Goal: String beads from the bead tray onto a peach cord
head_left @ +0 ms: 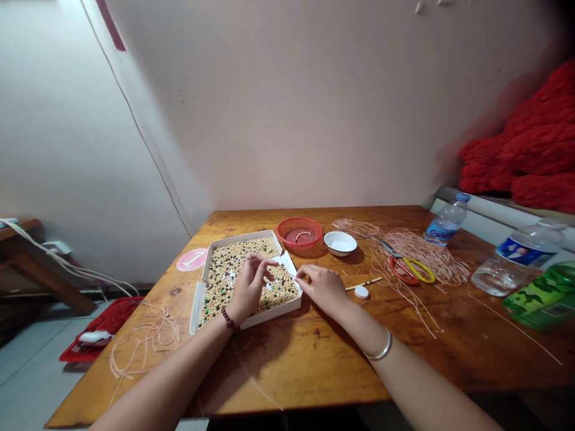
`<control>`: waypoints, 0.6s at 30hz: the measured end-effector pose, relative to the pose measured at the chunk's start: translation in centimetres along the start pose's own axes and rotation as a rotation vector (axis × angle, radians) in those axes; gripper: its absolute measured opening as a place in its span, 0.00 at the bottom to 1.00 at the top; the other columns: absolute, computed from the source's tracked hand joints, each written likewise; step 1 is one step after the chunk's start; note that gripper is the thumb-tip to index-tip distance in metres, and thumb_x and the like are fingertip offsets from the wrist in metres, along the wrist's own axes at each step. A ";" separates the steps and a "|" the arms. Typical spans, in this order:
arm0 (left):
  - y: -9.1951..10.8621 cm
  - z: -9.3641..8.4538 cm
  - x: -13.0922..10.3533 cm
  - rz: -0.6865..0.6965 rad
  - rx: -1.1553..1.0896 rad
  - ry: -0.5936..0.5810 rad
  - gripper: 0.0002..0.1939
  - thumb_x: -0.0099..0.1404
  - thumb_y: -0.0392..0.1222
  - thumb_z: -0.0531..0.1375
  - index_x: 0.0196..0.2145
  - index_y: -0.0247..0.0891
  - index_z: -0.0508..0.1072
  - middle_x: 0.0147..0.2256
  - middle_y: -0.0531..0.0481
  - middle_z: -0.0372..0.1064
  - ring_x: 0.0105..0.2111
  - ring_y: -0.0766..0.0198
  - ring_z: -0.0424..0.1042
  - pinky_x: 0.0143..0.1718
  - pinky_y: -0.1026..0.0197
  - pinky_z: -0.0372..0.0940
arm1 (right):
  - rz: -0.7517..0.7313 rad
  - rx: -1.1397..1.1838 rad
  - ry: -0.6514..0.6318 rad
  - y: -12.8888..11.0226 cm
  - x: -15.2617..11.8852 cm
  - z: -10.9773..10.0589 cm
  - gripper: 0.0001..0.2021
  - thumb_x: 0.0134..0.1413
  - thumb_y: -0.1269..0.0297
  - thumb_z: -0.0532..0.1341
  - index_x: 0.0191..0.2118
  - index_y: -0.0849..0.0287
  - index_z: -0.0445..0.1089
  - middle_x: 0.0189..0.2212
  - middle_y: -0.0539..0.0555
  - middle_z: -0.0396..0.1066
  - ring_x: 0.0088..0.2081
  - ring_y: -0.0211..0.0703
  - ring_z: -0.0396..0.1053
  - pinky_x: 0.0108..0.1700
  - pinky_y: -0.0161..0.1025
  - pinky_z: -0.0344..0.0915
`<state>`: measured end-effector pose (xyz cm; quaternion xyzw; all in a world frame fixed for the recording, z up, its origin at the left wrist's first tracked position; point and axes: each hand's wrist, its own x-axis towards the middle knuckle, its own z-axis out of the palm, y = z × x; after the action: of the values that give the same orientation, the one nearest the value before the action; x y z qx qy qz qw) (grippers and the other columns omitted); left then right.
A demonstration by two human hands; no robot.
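Note:
A shallow white cardboard box (272, 314) holds a layer of small beads (236, 248), mostly cream with black, green and white ones among them. My left hand (249, 287) is over the middle of the beads, its thumb and fingers drawn together; what they hold is too small to make out. At the box's right edge, my right hand (320, 288) pinches with thumb and index finger. A thin pale cord (287, 275) appears to run from this pinch toward my left fingers.
Behind the box are a red basket (294, 245) with a beaded strand and a white bowl (340, 242). Pink cords (431, 254), scissors (411, 270), a white cap (361, 292) and bottles (447, 221) lie or stand rightward. Loose cords (155, 332) and a round "1" label (191, 260) are leftward.

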<state>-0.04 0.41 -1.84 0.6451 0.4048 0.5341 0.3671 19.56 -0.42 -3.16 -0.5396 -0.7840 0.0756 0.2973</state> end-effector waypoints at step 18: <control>1.2 -0.1 -1.2 0.152 0.222 -0.102 0.08 0.65 0.46 0.57 0.35 0.39 0.66 0.35 0.47 0.74 0.25 0.67 0.70 0.21 0.68 0.63 | 0.034 0.782 0.102 -1.5 0.0 0.3 0.15 0.45 0.76 0.52 0.39 0.58 0.68 0.37 0.54 0.71 0.40 0.43 0.68 0.45 0.41 0.62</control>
<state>-0.12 -1.13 -1.20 0.7370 0.3919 0.4788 0.2720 18.20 -0.96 -2.73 -0.4015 -0.6712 0.3464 0.5179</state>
